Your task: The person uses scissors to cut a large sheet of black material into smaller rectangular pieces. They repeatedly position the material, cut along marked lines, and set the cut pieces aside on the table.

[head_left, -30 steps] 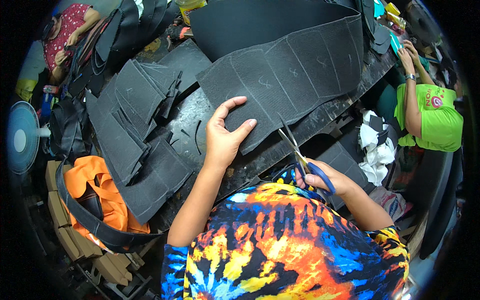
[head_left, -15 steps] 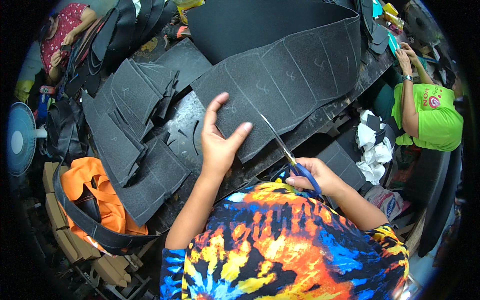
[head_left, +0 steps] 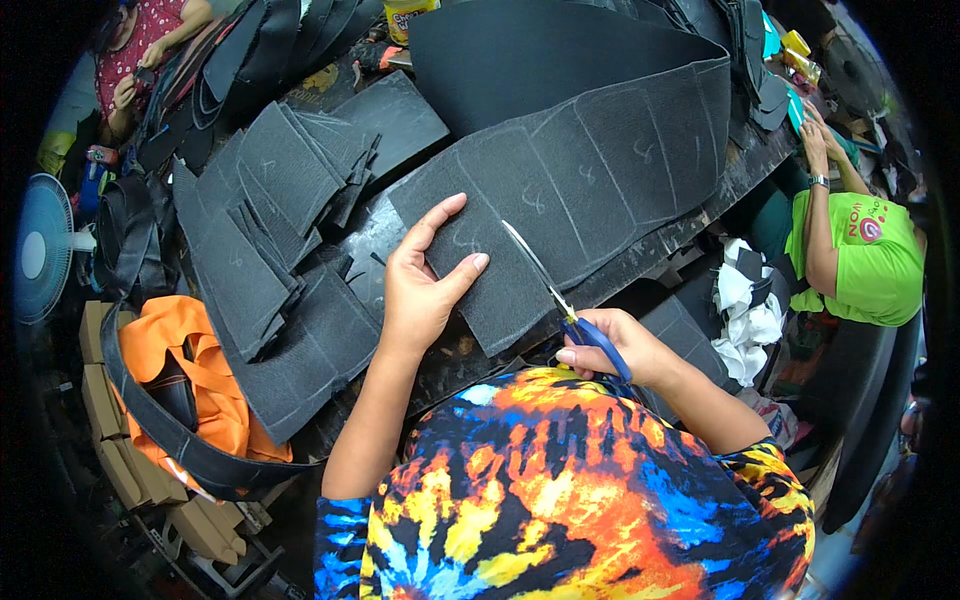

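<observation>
A long black sheet (head_left: 610, 170) with chalk-like outlines and marks lies across the table, its far end curling up and back. My left hand (head_left: 425, 290) holds the sheet's near left end, with thumb and forefinger spread on top and the other fingers hidden. In my right hand (head_left: 620, 350) are scissors (head_left: 590, 340) with blue handles. Their blades point away from me and lie along a drawn line on the sheet, to the right of my left thumb. How far they have cut is hard to make out.
Stacked black cut pieces (head_left: 270, 200) lie left on the dark table (head_left: 375, 235). An orange cloth (head_left: 190, 360) sits inside a black-rimmed container, near a blue fan (head_left: 45, 250). A person in green (head_left: 860, 245) works at right; another in red (head_left: 135, 60) at far left.
The scissors and my right hand have moved slightly left, with the blade tips farther along the drawn line. My left hand and the sheet's near end sit a little lower; the whole view has shifted slightly.
</observation>
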Action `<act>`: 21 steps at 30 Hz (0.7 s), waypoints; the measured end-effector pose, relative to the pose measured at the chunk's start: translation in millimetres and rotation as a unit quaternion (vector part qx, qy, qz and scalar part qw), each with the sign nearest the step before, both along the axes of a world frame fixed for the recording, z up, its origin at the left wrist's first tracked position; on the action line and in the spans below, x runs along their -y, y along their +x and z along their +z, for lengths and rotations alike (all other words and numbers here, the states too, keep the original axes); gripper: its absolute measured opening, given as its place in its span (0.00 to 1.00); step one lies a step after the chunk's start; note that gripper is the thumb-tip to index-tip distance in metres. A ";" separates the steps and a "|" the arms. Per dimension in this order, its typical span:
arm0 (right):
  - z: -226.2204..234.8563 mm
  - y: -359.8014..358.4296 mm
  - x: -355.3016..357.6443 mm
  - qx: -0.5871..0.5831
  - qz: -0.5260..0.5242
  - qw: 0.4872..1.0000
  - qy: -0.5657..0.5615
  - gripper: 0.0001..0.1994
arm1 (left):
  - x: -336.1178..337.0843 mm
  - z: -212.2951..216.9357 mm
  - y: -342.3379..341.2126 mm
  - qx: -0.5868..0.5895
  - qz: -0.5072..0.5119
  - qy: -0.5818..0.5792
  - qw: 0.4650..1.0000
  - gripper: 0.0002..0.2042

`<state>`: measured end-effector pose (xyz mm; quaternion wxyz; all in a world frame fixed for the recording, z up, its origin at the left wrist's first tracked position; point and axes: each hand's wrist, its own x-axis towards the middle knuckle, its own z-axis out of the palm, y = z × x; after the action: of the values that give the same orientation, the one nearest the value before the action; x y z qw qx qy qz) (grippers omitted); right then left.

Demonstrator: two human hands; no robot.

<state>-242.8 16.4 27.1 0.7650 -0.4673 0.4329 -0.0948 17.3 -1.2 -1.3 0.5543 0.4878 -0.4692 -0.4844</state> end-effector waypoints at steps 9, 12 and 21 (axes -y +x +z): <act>5.8 19.7 27.7 -0.014 0.039 0.998 -0.036 0.13 | -14.6 8.6 -6.7 -0.007 0.000 0.002 1.000 0.29; 8.0 25.3 27.7 -0.016 0.044 0.999 -0.026 0.14 | -16.9 10.1 -5.0 -0.011 0.010 -0.005 1.000 0.29; 11.2 48.8 55.1 0.049 0.028 0.995 -0.079 0.21 | -27.9 13.7 -7.5 -0.034 -0.005 0.022 0.999 0.31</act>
<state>-194.0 -38.7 38.3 0.7484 -0.5333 0.3722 -0.1300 9.8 26.7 12.4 0.5569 0.4808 -0.4414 -0.5137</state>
